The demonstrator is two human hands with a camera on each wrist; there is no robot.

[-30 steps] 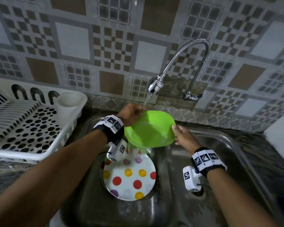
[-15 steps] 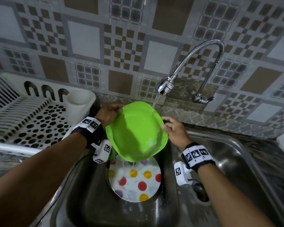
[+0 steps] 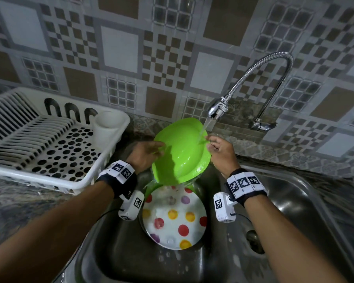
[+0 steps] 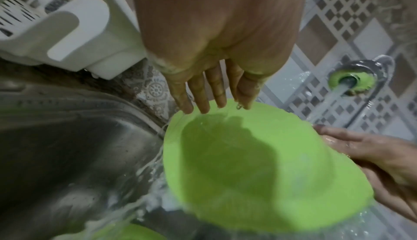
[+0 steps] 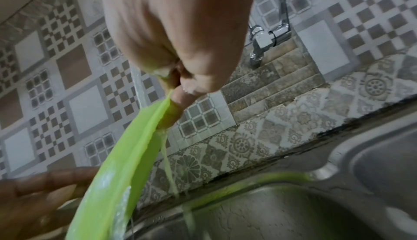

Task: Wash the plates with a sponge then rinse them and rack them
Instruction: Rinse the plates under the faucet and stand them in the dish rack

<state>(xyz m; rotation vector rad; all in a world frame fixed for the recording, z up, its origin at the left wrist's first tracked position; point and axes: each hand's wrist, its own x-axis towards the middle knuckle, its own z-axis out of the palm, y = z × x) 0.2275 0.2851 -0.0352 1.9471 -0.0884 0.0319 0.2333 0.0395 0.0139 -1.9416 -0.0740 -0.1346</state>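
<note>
— What has changed since a second ago?

— Tipped up, that is what; the green plate (image 3: 180, 152) lay nearly flat under the tap then, and now it stands steeply on edge with its hollow face toward the person; it also sits higher against the spout, and the camera has swung a little to the left, so more of the rack shows.

— Start from the near end of the sink (image 3: 307, 201), then.

— Nearest in the basin lies the spotted plate (image 3: 173, 217), face up, wet and soapy, just left of the drain (image 3: 254, 241); a sliver of another green dish (image 3: 151, 185) peeps out at its far edge, and I cannot tell what kind; above that, over the far half of the sink, hangs the green plate, clear of everything below.

— And the hands?

— The left hand (image 3: 144, 154) has its fingers (image 4: 198, 92) straight and spread, tips laid on the plate's left rim, so that grip is loose and flat; the right hand (image 3: 222, 153) pinches the right rim between thumb and curled fingers (image 5: 178, 99), gripping the plate.

— Water?

— The tap (image 3: 218, 108), at the far edge of the sink, pours onto the plate's upper right rim beside the right hand; water sheets off the lower edge into the basin.

— Beyond the sink?

— On the table to its left stands the white dish rack (image 3: 49, 144), with a white cup holder (image 3: 108, 124) in the corner nearest the sink; behind all of it rises the patterned tiled wall (image 3: 121, 48).
</note>
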